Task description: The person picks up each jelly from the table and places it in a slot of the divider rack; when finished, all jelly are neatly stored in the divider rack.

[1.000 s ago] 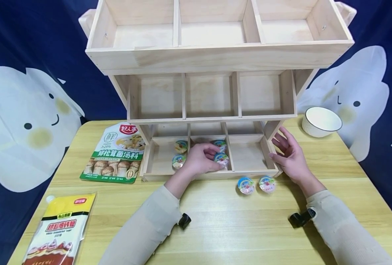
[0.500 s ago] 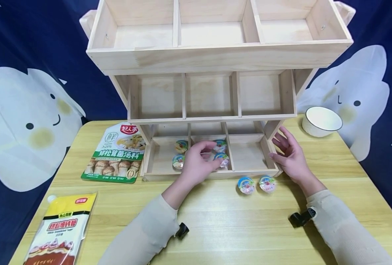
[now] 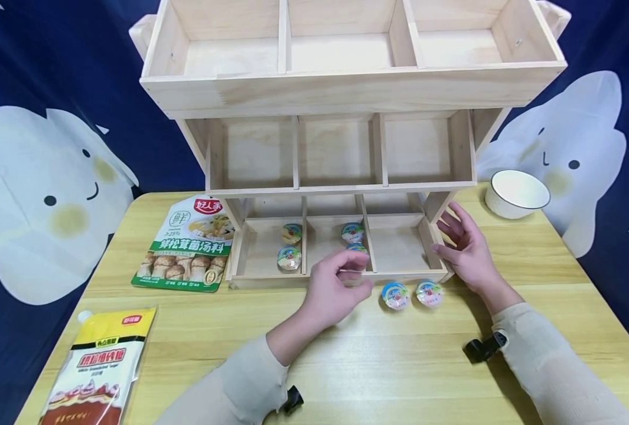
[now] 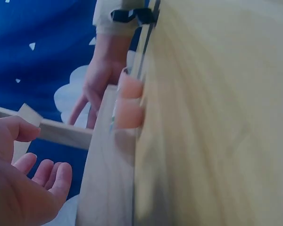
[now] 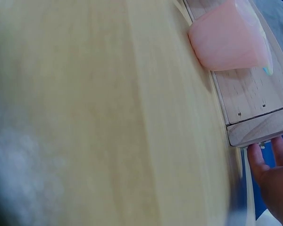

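My left hand [image 3: 338,289] hovers over the front edge of the wooden rack's bottom tray [image 3: 271,283], fingers loosely bent and holding nothing. Behind it, in the middle compartment, sit two jelly cups; the rear jelly cup [image 3: 352,232] shows fully, the front jelly cup [image 3: 358,247] is partly covered by my fingers. Two more, one a yellowish jelly cup [image 3: 289,258], stand in the left compartment. My right hand [image 3: 468,251] rests its fingertips against the tray's right side. On the table before the tray stand two pink jelly cups, a left jelly cup [image 3: 396,296] and a right jelly cup [image 3: 429,294].
The rack's middle tier [image 3: 341,192] and top tier [image 3: 351,91] overhang the bottom tray. At left lie a mushroom soup pouch [image 3: 183,245] and a yellow-and-white sugar bag [image 3: 98,366]. A white bowl [image 3: 516,195] stands at the right rear of the table [image 3: 378,366].
My left hand has let go of the front jelly cup in the middle compartment and drawn back toward the table's front. My right hand has stayed at the tray's side.
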The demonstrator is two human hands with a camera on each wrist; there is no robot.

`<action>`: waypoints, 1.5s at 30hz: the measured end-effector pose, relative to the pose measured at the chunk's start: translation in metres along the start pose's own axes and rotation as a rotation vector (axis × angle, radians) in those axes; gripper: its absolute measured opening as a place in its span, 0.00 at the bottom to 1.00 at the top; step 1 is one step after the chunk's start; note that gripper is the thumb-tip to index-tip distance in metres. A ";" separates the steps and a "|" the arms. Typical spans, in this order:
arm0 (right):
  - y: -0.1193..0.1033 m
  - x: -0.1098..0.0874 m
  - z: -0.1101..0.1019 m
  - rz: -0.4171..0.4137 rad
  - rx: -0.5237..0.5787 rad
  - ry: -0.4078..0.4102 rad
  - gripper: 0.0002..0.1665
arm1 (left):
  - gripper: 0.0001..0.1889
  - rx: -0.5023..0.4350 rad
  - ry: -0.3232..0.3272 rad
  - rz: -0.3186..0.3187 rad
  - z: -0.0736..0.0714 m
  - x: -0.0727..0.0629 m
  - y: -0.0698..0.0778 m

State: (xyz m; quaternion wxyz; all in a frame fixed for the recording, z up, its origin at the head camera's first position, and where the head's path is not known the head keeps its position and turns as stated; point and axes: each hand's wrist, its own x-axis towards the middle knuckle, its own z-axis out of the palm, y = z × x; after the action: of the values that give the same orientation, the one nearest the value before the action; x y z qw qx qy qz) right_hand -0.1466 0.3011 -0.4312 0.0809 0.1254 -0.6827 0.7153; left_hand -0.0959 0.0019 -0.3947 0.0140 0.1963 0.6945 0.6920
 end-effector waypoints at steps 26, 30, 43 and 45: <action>0.000 0.000 0.000 0.003 0.015 0.001 0.55 | 0.26 0.165 -0.053 -0.168 0.043 -0.020 -0.030; 0.000 0.000 0.001 0.006 0.008 0.003 0.55 | 0.28 0.117 -0.042 -0.185 0.049 -0.020 -0.035; 0.001 -0.001 0.001 -0.003 0.022 -0.005 0.55 | 0.28 0.237 0.017 -0.177 0.060 -0.019 -0.040; 0.001 -0.001 0.000 -0.005 0.024 -0.005 0.55 | 0.27 0.262 0.022 -0.179 0.061 -0.019 -0.040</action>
State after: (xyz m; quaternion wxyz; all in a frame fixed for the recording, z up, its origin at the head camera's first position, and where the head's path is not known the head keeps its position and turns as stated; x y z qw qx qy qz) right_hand -0.1464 0.3006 -0.4326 0.0796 0.1297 -0.6741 0.7228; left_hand -0.0707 0.0558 -0.4406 0.0422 0.1263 0.7937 0.5935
